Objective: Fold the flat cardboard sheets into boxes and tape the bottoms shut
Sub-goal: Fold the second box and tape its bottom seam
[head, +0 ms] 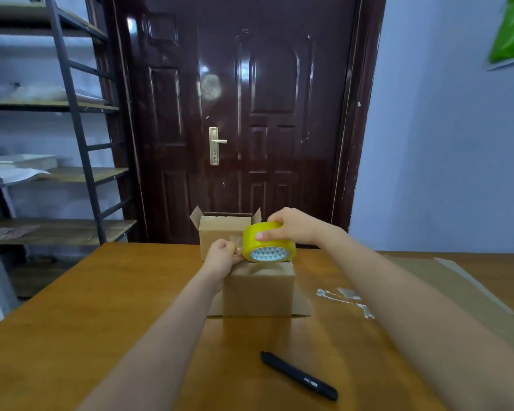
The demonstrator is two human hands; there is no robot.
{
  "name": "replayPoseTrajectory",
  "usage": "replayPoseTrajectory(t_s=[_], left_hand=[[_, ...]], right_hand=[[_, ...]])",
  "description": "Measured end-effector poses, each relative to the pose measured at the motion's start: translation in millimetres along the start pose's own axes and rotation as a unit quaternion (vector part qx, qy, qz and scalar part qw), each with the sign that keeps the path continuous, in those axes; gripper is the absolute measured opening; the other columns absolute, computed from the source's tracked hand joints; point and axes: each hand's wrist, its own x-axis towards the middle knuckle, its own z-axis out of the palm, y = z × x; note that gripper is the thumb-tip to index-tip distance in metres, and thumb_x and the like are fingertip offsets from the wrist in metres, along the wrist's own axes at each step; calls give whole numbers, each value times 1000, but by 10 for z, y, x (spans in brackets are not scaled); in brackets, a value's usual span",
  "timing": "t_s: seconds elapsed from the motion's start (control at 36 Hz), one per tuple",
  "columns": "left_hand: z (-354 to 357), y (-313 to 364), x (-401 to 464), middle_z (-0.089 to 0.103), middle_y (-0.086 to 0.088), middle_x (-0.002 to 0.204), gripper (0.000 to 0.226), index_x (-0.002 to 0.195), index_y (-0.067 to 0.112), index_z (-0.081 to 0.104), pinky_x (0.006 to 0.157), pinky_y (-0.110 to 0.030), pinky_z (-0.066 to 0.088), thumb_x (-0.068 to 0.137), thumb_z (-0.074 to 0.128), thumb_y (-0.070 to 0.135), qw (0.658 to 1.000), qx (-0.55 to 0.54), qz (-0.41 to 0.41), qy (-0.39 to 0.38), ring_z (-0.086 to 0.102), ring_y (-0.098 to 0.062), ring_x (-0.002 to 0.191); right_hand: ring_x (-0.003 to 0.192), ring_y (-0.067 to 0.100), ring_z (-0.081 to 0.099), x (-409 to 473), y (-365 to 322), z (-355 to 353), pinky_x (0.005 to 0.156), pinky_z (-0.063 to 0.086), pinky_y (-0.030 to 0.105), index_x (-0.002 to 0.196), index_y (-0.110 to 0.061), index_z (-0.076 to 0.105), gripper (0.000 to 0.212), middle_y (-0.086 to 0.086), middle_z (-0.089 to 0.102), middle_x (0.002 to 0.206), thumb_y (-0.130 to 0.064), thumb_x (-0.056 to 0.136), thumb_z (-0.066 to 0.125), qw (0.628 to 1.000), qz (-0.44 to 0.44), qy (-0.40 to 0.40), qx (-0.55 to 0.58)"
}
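Two cardboard boxes stand on the wooden bench [101,307] in the head view, the only view there is. The nearer box [258,292] sits upside down with its taped side up and its loose flaps spread flat on the bench. The far box [220,232] stands just behind it, flaps open upward. Above the nearer box the right hand [291,226] grips a yellow tape roll [267,243], fingers curled over its top rim. The left hand [220,256] pinches the free end of the tape [236,244], a short clear strip stretched between the two hands. A stack of flat cardboard sheets [457,292] lies at the right edge of the bench, a black pen-shaped tool [298,375] lies near the front, and a few scraps of used tape [344,298] lie between the nearer box and the sheets.

The step in hand appears to be drawing out tape for the bottom seam. Next, the strip likely needs pulling longer, its end pressing down on one side of the box, then running along the seam. Whether the seam is already partly taped cannot be told.
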Motion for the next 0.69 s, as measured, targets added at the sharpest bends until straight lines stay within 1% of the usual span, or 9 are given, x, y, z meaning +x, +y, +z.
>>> replayPoseTrajectory(t_s=[0.08, 0.19, 0.28, 0.33, 0.42, 0.47, 0.53, 0.58, 0.69], left_hand=[[0, 27, -18, 67, -7, 93, 17, 91, 9, 47, 75, -24, 50, 101, 34, 14, 1000, 0, 3, 7, 67, -17, 90], [29, 9, -20, 65, -6, 95, 14, 95, 10, 51, 80, -28, 48, 100, 41, 19, 999, 45, 14, 22, 63, -13, 88], [67, -19, -31, 62, -6, 96, 15, 98, 10, 53, 76, -27, 47, 100, 43, 21, 996, 79, 23, 24, 58, -12, 86], [78, -11, -44, 65, -7, 99, 15, 96, 10, 51, 78, -26, 48, 101, 41, 20, 998, 52, 19, 18, 61, -13, 90], [69, 40, -87, 68, -11, 105, 17, 93, 9, 48, 80, -23, 48, 102, 35, 17, 1000, -8, 5, 2, 66, -17, 97], [81, 59, -112, 68, -12, 109, 20, 105, 5, 47, 85, -25, 46, 103, 32, 18, 1000, -21, 0, -8, 65, -20, 101], [93, 71, -129, 68, -14, 111, 27, 119, 0, 44, 84, -23, 46, 104, 29, 18, 999, -34, -10, -8, 65, -20, 101], [97, 75, -151, 67, -15, 112, 26, 119, 3, 43, 70, -18, 45, 104, 28, 18, 999, -48, -15, -3, 65, -19, 97], [100, 71, -148, 67, -14, 112, 29, 123, 3, 40, 67, -17, 42, 104, 26, 19, 998, -61, -22, 5, 65, -19, 96]], right_hand=[[68, 11, 54, 19, -108, -69, 56, 40, 21, 67, -29, 52, 36, -8, 53, 70, -61, 80, 62, 995, 35, 2, -92], [87, 26, 57, 5, -216, -130, 69, 43, 33, 108, -12, 62, 68, 1, 53, 90, -72, 77, 55, 932, 108, -8, -347], [87, 24, 56, -8, -157, -99, 73, 37, 32, 97, -15, 59, 67, -2, 51, 82, -78, 73, 53, 883, 139, -20, -448], [81, 22, 55, -23, -69, -121, 73, 38, 32, 85, -15, 55, 66, -2, 51, 73, -79, 71, 53, 900, 154, -18, -407], [71, 19, 59, -13, 156, -229, 65, 45, 33, 70, -11, 59, 65, 0, 58, 67, -76, 69, 60, 968, 144, 18, -207], [59, 18, 52, -4, 286, -272, 61, 43, 34, 57, -12, 52, 62, 1, 49, 56, -71, 70, 63, 988, 112, 57, -89], [55, 19, 43, -9, 373, -275, 61, 39, 35, 51, -14, 44, 59, 3, 39, 52, -63, 74, 66, 993, 89, 76, -15], [55, 20, 40, -34, 406, -267, 62, 38, 34, 49, -15, 40, 58, 2, 34, 50, -57, 76, 68, 992, 86, 79, 38], [52, 14, 48, -72, 444, -276, 70, 45, 30, 46, -15, 49, 53, -5, 45, 44, -53, 78, 69, 989, 107, 57, 88]])
